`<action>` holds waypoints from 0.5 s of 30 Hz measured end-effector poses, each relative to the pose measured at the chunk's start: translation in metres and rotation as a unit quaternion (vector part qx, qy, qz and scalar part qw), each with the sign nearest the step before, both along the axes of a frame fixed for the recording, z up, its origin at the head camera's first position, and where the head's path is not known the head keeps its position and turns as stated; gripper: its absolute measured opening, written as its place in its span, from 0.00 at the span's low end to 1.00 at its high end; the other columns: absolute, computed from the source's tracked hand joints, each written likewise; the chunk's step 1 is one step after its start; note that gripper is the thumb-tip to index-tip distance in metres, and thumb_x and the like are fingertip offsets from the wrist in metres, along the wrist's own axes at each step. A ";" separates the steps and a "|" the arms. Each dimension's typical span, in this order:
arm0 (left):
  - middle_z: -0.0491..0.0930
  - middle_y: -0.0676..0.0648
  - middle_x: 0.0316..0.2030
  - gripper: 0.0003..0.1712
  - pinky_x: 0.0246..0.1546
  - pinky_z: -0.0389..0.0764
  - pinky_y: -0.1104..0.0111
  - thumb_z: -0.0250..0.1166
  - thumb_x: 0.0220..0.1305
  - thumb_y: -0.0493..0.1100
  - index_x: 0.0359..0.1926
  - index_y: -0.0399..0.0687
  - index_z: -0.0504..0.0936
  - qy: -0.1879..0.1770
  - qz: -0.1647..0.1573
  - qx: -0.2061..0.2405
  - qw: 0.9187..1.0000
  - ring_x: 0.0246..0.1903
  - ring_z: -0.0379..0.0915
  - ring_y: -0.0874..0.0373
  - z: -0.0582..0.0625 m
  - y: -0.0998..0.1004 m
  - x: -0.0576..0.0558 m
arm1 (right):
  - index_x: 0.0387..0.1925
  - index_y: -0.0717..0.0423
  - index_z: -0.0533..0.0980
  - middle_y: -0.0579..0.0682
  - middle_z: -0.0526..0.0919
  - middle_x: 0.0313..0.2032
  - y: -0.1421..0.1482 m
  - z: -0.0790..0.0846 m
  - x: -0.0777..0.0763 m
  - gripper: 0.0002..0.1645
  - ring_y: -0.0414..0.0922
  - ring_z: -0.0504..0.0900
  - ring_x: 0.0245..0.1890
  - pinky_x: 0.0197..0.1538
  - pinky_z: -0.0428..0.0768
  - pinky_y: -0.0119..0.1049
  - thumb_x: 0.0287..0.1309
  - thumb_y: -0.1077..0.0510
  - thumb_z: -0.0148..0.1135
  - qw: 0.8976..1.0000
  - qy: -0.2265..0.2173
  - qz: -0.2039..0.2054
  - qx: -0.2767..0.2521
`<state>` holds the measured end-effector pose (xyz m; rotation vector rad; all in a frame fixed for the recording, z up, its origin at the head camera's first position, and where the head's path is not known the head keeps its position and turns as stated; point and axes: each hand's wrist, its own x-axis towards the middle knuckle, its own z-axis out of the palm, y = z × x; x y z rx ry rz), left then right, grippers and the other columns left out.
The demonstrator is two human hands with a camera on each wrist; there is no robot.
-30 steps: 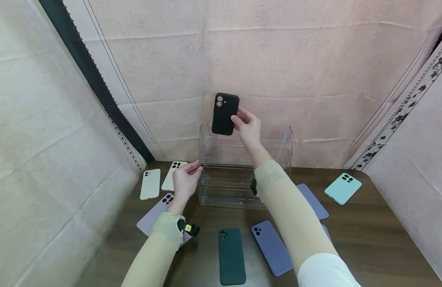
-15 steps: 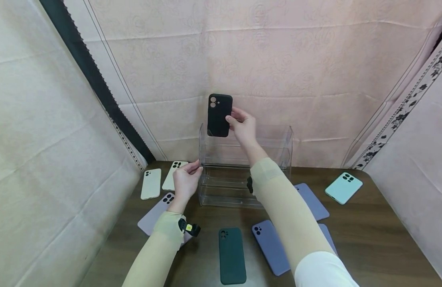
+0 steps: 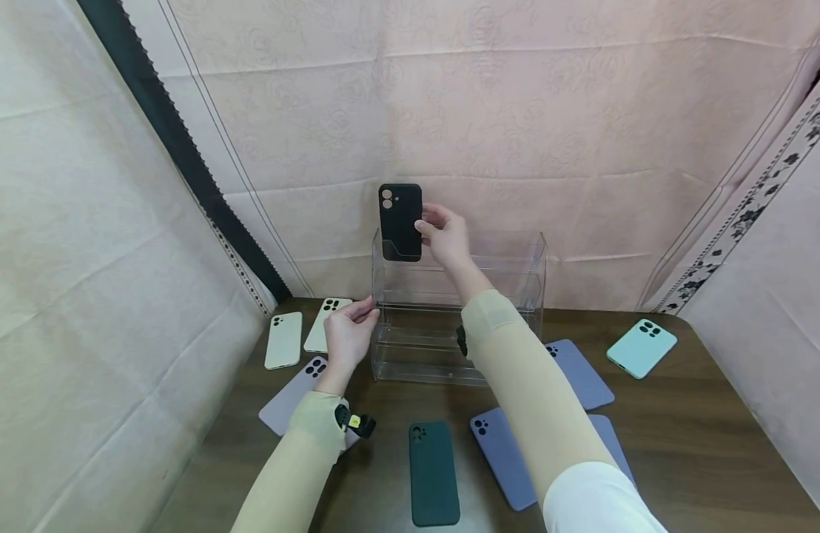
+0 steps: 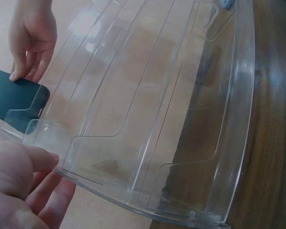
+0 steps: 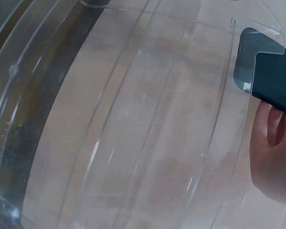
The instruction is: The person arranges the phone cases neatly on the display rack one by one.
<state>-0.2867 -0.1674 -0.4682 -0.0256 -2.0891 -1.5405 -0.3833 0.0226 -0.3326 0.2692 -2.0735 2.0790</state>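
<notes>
My right hand (image 3: 445, 235) pinches a dark phone case (image 3: 400, 222) by its side edge. The case stands upright at the left end of the top tier of a clear tiered display stand (image 3: 423, 374), its lower end behind the tier's clear front lip. Whether it touches the tier's floor I cannot tell. My left hand (image 3: 348, 333) grips the stand's left side edge between thumb and fingers. The left wrist view shows the case (image 4: 19, 98) low behind the clear lip, with the right hand (image 4: 33, 36) on its upper edge.
Two pale phone cases (image 3: 283, 340) and a lilac one (image 3: 290, 400) lie left on the wooden table (image 3: 683, 444). A dark green case (image 3: 434, 474) lies in front, blue-violet cases (image 3: 506, 459) near the right arm, a mint one (image 3: 642, 348) far right. Cloth hangs behind.
My right hand has moved left and slightly down with the dark phone case, which is now more upright and partly behind the top tier's lip. The left hand has stayed on the stand.
</notes>
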 end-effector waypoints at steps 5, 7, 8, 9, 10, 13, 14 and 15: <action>0.90 0.38 0.47 0.15 0.47 0.89 0.72 0.74 0.64 0.27 0.51 0.35 0.90 0.001 -0.001 0.002 1.000 0.47 0.90 0.44 0.000 0.000 0.000 | 0.63 0.60 0.82 0.60 0.86 0.53 -0.003 -0.003 0.002 0.21 0.47 0.84 0.50 0.59 0.88 0.52 0.71 0.68 0.68 1.000 -0.004 -0.003 0.005; 0.90 0.39 0.47 0.15 0.47 0.89 0.72 0.74 0.64 0.27 0.52 0.35 0.90 0.000 0.001 -0.001 1.000 0.47 0.90 0.45 0.000 0.000 0.001 | 0.63 0.61 0.82 0.62 0.86 0.54 -0.003 -0.004 0.003 0.21 0.48 0.85 0.50 0.60 0.86 0.56 0.71 0.68 0.68 1.000 -0.002 -0.005 -0.003; 0.90 0.39 0.47 0.15 0.46 0.89 0.72 0.74 0.64 0.27 0.52 0.36 0.90 -0.001 0.002 -0.003 1.000 0.47 0.90 0.45 0.000 0.000 0.001 | 0.64 0.61 0.82 0.62 0.86 0.54 -0.003 -0.005 0.003 0.22 0.49 0.85 0.50 0.61 0.86 0.56 0.71 0.68 0.68 1.000 -0.002 -0.007 -0.006; 0.90 0.39 0.48 0.15 0.47 0.89 0.72 0.74 0.65 0.27 0.52 0.35 0.90 -0.002 0.002 -0.005 1.000 0.47 0.90 0.45 0.000 0.000 0.002 | 0.64 0.61 0.82 0.62 0.86 0.54 -0.004 -0.005 0.004 0.22 0.49 0.85 0.51 0.60 0.86 0.57 0.71 0.68 0.68 1.000 -0.001 -0.012 -0.005; 0.90 0.39 0.48 0.15 0.46 0.88 0.72 0.74 0.65 0.28 0.52 0.35 0.90 -0.003 0.001 -0.005 1.000 0.47 0.90 0.45 0.000 0.000 0.002 | 0.64 0.61 0.82 0.62 0.86 0.55 -0.004 -0.005 0.004 0.22 0.49 0.85 0.51 0.60 0.86 0.57 0.71 0.68 0.68 1.000 0.000 -0.016 -0.004; 0.90 0.39 0.48 0.14 0.47 0.88 0.73 0.74 0.65 0.28 0.52 0.35 0.90 -0.005 0.001 -0.007 1.000 0.47 0.90 0.46 0.001 0.000 0.003 | 0.64 0.58 0.83 0.60 0.88 0.55 -0.003 -0.006 0.004 0.21 0.50 0.87 0.50 0.58 0.87 0.56 0.72 0.65 0.68 1.000 0.001 -0.027 0.016; 0.90 0.39 0.48 0.14 0.47 0.88 0.72 0.74 0.65 0.28 0.52 0.35 0.90 -0.005 0.001 -0.007 1.000 0.47 0.90 0.46 0.001 0.000 0.003 | 0.64 0.58 0.83 0.59 0.88 0.55 -0.003 -0.007 0.004 0.21 0.50 0.87 0.50 0.58 0.88 0.56 0.72 0.64 0.68 0.999 0.004 -0.030 0.027; 0.90 0.39 0.48 0.14 0.47 0.88 0.72 0.74 0.66 0.28 0.52 0.35 0.90 -0.005 0.002 -0.009 1.000 0.47 0.90 0.46 0.001 0.000 0.003 | 0.64 0.57 0.83 0.58 0.88 0.56 -0.003 -0.007 0.004 0.21 0.50 0.88 0.50 0.58 0.88 0.56 0.73 0.64 0.68 0.999 0.006 -0.032 0.037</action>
